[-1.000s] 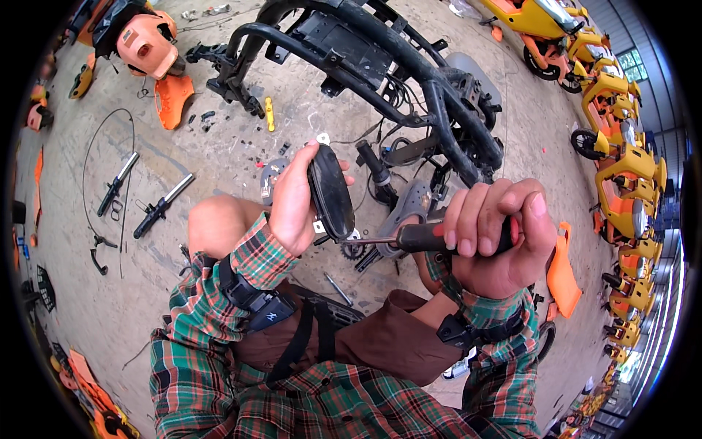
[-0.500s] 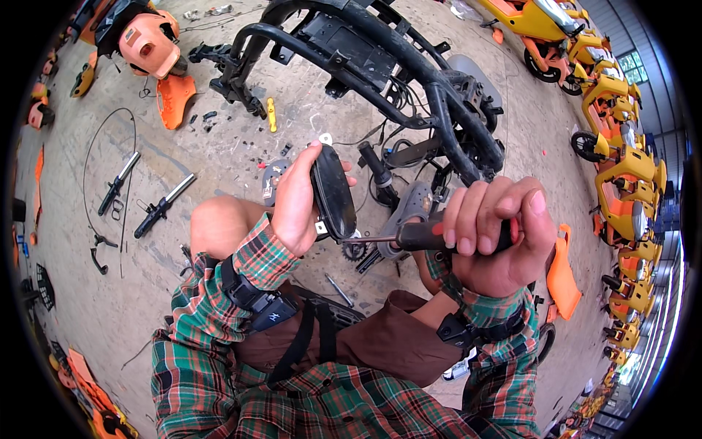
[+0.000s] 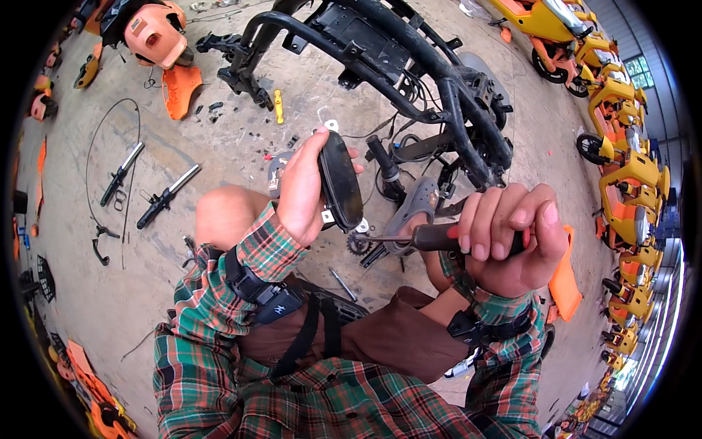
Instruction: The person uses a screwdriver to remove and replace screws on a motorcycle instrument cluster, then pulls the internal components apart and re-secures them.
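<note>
My left hand (image 3: 298, 196) grips a glossy black oval panel (image 3: 341, 183) with small white tabs at its ends, tilted so that its dark face is toward the right. My right hand (image 3: 512, 238) is closed round the dark handle of a screwdriver (image 3: 433, 237), which has red on it. Its metal shaft points left, and the tip is close to the panel's lower end. Whether the tip touches the panel or a tab I cannot tell. Beyond my hands stands a bare black vehicle frame (image 3: 402, 110) with cables hanging from it.
A yellow-handled tool (image 3: 278, 107) and small dark bits lie on the concrete floor. To the left are two shock absorbers (image 3: 168, 196) and a looped cable (image 3: 91, 154). Orange body panels (image 3: 180, 91) lie about. Yellow scooters (image 3: 629, 183) line the right side.
The screwdriver has shifted right and slightly down relative to the panel, its tip drawing back from the lower end. My left hand keeps its hold. The whole view has shifted a little.
</note>
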Demonstrator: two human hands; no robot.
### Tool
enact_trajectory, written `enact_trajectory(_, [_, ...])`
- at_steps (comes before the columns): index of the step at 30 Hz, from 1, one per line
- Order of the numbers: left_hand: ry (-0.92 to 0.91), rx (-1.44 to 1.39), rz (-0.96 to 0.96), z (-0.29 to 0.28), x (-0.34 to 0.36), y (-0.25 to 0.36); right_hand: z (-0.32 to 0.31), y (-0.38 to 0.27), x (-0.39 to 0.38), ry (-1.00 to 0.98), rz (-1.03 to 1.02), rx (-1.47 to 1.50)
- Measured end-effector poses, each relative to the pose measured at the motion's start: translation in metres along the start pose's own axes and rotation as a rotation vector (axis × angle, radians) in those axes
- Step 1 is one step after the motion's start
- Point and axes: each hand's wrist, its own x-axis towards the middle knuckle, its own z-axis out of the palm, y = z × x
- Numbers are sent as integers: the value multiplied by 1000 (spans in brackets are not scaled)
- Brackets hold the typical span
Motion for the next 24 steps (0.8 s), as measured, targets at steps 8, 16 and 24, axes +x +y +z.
enact_trajectory(8, [40, 36, -20, 1, -4, 0, 1, 3, 8, 48, -31, 15])
enact_trajectory(16, [24, 8, -25, -2, -2, 0, 4, 4, 8, 53, -17, -1])
enact_trajectory(24, [50, 35, -32, -5, -1, 1, 3, 11, 6, 31, 13, -2])
